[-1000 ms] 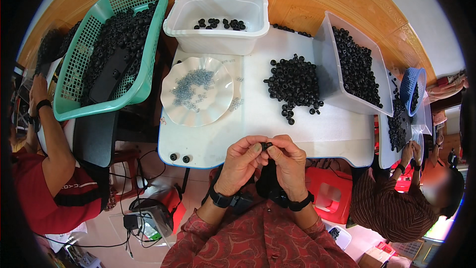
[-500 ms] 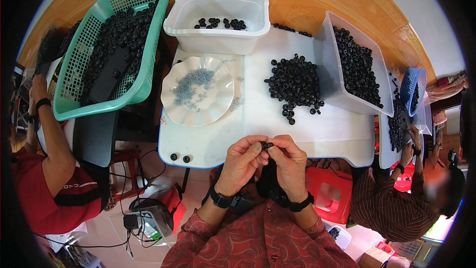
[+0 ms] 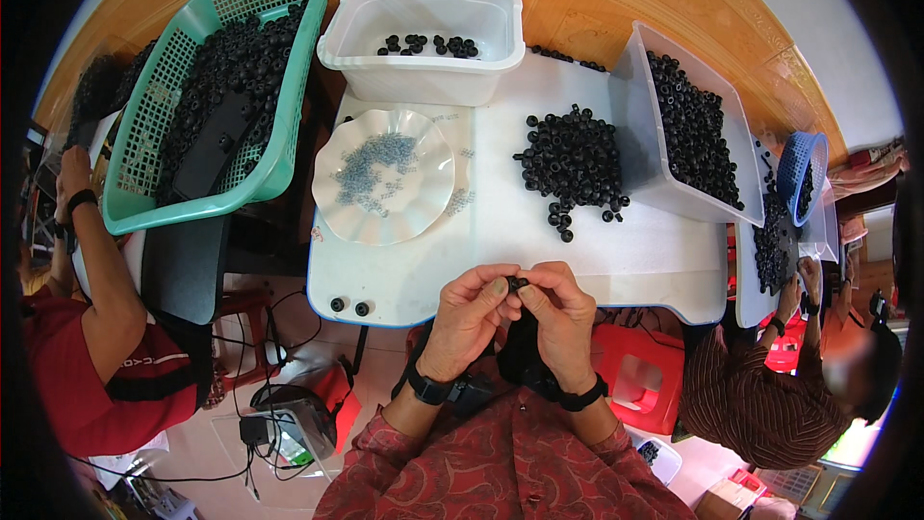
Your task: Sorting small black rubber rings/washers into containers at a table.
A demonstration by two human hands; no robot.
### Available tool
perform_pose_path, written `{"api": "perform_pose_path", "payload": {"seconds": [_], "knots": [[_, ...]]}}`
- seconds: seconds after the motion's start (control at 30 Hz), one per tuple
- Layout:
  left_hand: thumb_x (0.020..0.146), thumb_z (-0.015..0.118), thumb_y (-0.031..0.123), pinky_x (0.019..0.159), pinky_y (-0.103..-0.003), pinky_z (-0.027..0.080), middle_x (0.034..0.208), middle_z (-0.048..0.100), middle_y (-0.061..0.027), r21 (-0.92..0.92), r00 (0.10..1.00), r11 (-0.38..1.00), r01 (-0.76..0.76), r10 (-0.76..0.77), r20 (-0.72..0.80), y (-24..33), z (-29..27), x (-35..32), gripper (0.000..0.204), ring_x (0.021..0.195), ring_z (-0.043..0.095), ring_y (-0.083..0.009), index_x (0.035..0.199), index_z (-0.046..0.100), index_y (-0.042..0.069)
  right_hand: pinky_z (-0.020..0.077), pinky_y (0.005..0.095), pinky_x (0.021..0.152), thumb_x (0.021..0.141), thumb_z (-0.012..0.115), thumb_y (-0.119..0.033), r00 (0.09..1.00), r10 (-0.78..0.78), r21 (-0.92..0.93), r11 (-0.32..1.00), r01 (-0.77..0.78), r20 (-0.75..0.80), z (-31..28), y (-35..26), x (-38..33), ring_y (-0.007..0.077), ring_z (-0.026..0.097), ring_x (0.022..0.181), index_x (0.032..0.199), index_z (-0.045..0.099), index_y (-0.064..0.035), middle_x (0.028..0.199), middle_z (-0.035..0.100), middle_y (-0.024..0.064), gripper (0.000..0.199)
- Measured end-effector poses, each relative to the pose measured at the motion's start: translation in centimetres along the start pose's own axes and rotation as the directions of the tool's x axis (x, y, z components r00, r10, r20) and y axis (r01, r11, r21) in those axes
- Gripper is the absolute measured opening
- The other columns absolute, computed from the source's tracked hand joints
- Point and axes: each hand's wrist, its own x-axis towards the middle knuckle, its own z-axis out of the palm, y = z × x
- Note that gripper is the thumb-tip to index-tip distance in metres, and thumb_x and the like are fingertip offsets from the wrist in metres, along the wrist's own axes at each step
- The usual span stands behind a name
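Observation:
My left hand (image 3: 474, 313) and my right hand (image 3: 558, 313) meet at the table's front edge, fingertips pinched from both sides on a small black round part (image 3: 516, 283). The fingers cover most of it. Beyond them, to the left, a white scalloped plate (image 3: 332, 202) holds a scatter of small grey-blue pieces (image 3: 377, 169) that look like tiny springs. A heap of black round parts (image 3: 576, 164) lies on the table to the right. Two more black parts (image 3: 362, 308) stand by the front left edge.
A green basket (image 3: 265, 178) of black parts stands at the left. At the back is a white tub (image 3: 423, 82) with several parts, at the right a filled white bin (image 3: 643, 135). A red stool (image 3: 640, 376) is below. People sit at both sides.
My hands stay in place, with only slight shifts of the fingers around the black part. At the right, the other person's hands have moved a little.

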Motion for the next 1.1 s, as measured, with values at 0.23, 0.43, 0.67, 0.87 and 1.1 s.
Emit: {"api": "perform_pose_path", "payload": {"seconds": [0.23, 0.43, 0.67, 0.87, 1.1], "knots": [[0.094, 0.059, 0.004, 0.07, -0.027, 0.059, 0.094, 0.067, -0.0108, 0.034, 0.999, 0.999, -0.037, 0.038, -0.034, -0.1, 0.0, -0.1, 0.022, 0.08, 0.067, -0.0152, 0.115, 0.061, -0.002, 0.048, 0.0214, 0.078, 0.087, 0.064, 0.005, 0.998, -0.069, -0.175, 0.982, 0.068, 0.001, 0.1, -0.5, 0.0, 0.011, 0.059, 0.089, 0.101, 0.067, 0.0017, 0.101, 0.055, 0.0046, 0.015], [0.093, 0.061, 0.004, 0.068, -0.026, 0.058, 0.093, 0.068, -0.0108, 0.019, 0.996, 0.999, -0.035, 0.036, -0.078, -0.5, 0.0, -0.3, 0.021, 0.079, 0.067, -0.0151, 0.113, 0.062, -0.002, 0.0479, 0.0212, 0.076, 0.087, 0.063, 0.005, 0.995, -0.103, -0.179, 0.979, 0.102, 0.005, 0.1, -0.3, 0.0, 0.011, 0.058, 0.087, 0.101, 0.066, 0.0018, 0.102, 0.054, 0.0054, 0.015], [0.092, 0.063, 0.005, 0.065, -0.023, 0.056, 0.09, 0.068, -0.0107, 0.118, 0.985, 0.993, -0.026, 0.046, -0.167, -0.3, 0.4, -0.4, 0.021, 0.074, 0.066, -0.0139, 0.112, 0.064, -0.002, 0.0482, 0.0242, 0.073, 0.084, 0.066, 0.003, 0.976, -0.216, -0.363, 0.907, 0.213, 0.032, 0.0, -0.1, 0.0, 0.0149, 0.058, 0.083, 0.099, 0.065, 0.0011, 0.096, 0.056, 0.0079, 0.015], [0.093, 0.06, 0.003, 0.069, -0.025, 0.057, 0.092, 0.069, -0.0107, 0.283, 0.982, 0.959, -0.02, 0.071, -0.173, 0.9, 1.8, -1.0, 0.021, 0.076, 0.067, -0.0139, 0.112, 0.065, -0.004, 0.0497, 0.0258, 0.069, 0.084, 0.066, 0.004, 0.956, -0.282, -0.477, 0.831, 0.287, 0.083, 0.4, -1.2, 0.0, 0.0164, 0.059, 0.079, 0.098, 0.065, 0.0003, 0.096, 0.056, 0.0093, 0.015], [0.09, 0.063, 0.002, 0.07, -0.028, 0.057, 0.093, 0.068, -0.0107, 0.373, 0.974, 0.926, -0.058, 0.134, -0.182, 0.8, 2.5, -1.3, 0.019, 0.077, 0.066, -0.015, 0.108, 0.066, -0.006, 0.0522, 0.0274, 0.063, 0.082, 0.065, 0.008, 0.922, -0.363, -0.58, 0.725, 0.372, 0.137, 0.9, -1.8, -0.3, 0.0192, 0.061, 0.075, 0.098, 0.064, 0.001, 0.096, 0.055, 0.0116, 0.017]]}}
